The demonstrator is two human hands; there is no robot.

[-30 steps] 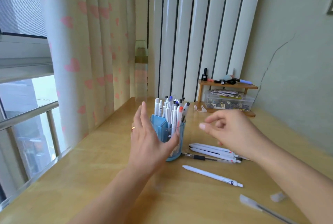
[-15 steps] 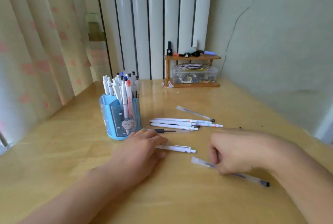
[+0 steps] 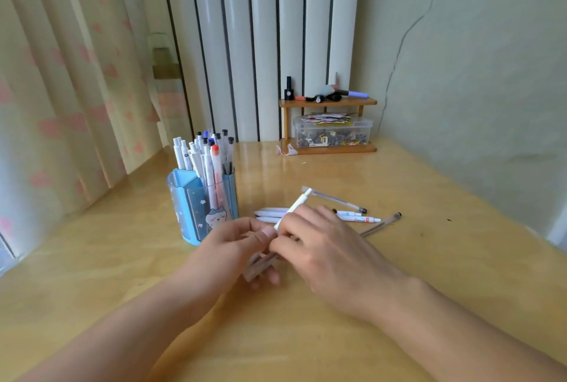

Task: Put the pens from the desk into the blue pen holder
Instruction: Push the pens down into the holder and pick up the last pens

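Note:
The blue pen holder, with a cat picture, stands left of centre on the desk with several pens upright in it. Just right of it my two hands meet above the desk. My left hand grips a white pen that points up and to the right. My right hand is closed over a clear pen, whose black tip sticks out to the right and whose capped end reaches under my left fingers. Behind my hands several white pens and another clear pen lie on the desk.
A small wooden shelf with a clear plastic box of small items stands at the back against the radiator. A curtain hangs along the left side. The green wall bounds the desk on the right.
Both hands left the holder and dropped to the desk. The left took the white pen, the right took the clear pen, and now they have come together with both pens lifted.

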